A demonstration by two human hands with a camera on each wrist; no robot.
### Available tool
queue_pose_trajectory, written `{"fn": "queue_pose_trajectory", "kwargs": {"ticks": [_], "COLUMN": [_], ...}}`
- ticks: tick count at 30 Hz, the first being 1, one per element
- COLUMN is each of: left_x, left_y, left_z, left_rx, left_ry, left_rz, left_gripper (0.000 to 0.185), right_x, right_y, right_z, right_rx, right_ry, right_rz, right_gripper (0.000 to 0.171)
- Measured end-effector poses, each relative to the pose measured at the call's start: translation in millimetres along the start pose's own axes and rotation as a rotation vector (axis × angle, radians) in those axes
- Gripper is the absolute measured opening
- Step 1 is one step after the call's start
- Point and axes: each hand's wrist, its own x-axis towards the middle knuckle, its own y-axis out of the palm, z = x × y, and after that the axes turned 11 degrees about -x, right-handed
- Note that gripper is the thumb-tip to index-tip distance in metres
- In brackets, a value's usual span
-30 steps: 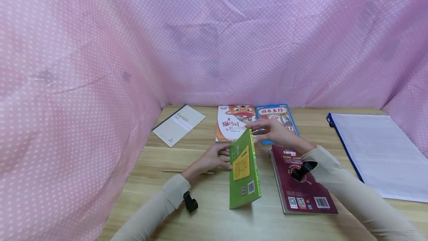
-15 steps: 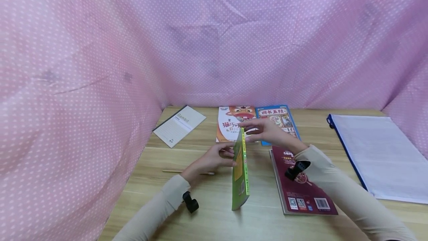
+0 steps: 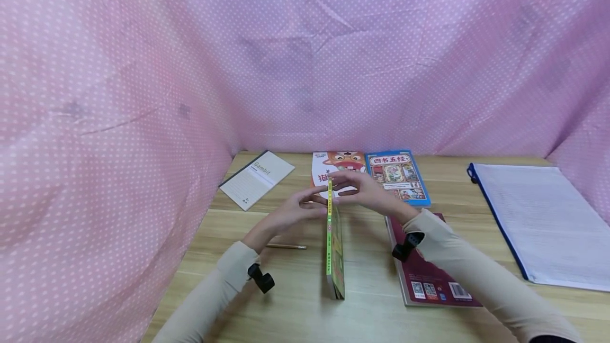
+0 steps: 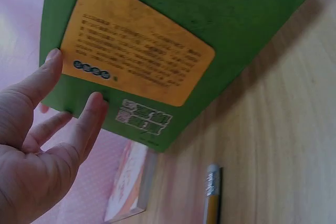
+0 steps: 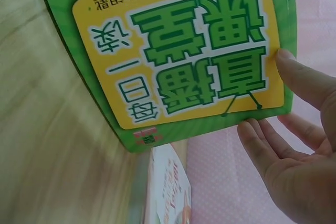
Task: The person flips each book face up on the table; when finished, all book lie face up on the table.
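Note:
A green book [image 3: 329, 242] stands on end in the middle of the table, its spine facing the head camera. My left hand [image 3: 290, 211] holds it near the top from the left, thumb and fingertips at the green back cover [image 4: 231, 19] with its orange text panel. From the right, my right hand [image 3: 364, 192] grips the upper part. The right wrist view shows that thumb on the green-and-yellow front cover [image 5: 118, 87] and the fingers at its edge. A yellow pencil [image 3: 288, 246] with a metal-capped end lies by the left wrist, partly hidden.
Behind the hands lie a white-and-orange picture book [image 3: 320, 163] and a blue-bordered book [image 3: 397, 176]. A maroon book [image 3: 438, 271] sits under the right forearm. A pale notebook [image 3: 257, 180] is back left; a white zip pouch [image 3: 543, 226] lies right. Pink dotted cloth [image 3: 305, 68] surrounds the table.
Both hands have turned the green book from showing its back cover to standing spine-on, and moved it slightly left. The right forearm has shifted left over the maroon book.

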Motion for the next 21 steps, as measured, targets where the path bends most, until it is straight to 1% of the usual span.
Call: {"fn": "queue_pose_trajectory", "kwargs": {"ticks": [3,7,10,15,18,21], "left_x": [-2.6,-6.0,-8.8,-14.0,-16.2,-18.3], "left_y": [-5.4,-11.8,-15.4,-20.6,-24.1,-28.4], "left_z": [-2.9,-5.6,-8.2,-13.3,-14.7,-14.4], "left_rx": [-0.040,-0.054,-0.055,-0.051,-0.026,0.001], "left_ry": [0.005,0.006,0.003,-0.004,-0.005,-0.013], "left_rz": [0.004,0.001,0.002,0.000,-0.005,-0.010], "left_gripper": [0.064,0.064,0.064,0.066,0.067,0.067], "right_x": [2,5,6,10,13,15], "right_y": [6,13,18,26,31,34], "right_z": [0,-1,-2,-6,-9,-12], "right_rx": [-0.018,0.015,0.045,0.073,0.077,0.057], "right_ry": [0.005,-0.004,0.005,0.044,0.051,0.057], "right_rz": [0.002,0.018,0.032,0.062,0.074,0.084], "right_gripper": [0.063,0.066,0.066,0.066,0.066,0.066]}}
